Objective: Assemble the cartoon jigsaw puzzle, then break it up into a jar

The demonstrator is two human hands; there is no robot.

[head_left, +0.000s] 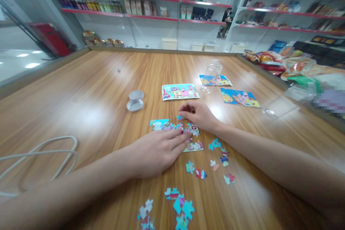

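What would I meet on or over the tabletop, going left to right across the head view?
White cable → tiny stray item → two round metal lids → right hand → nearer blue cartoon picture → rightmost clear container.

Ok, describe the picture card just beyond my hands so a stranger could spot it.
On the table, look past your left hand and right hand. The card lies between two silver lids to its left and a clear tube to its right. Unlike the two deeper-blue pictures farther right, it shows a row of cartoon figures on pale blue.
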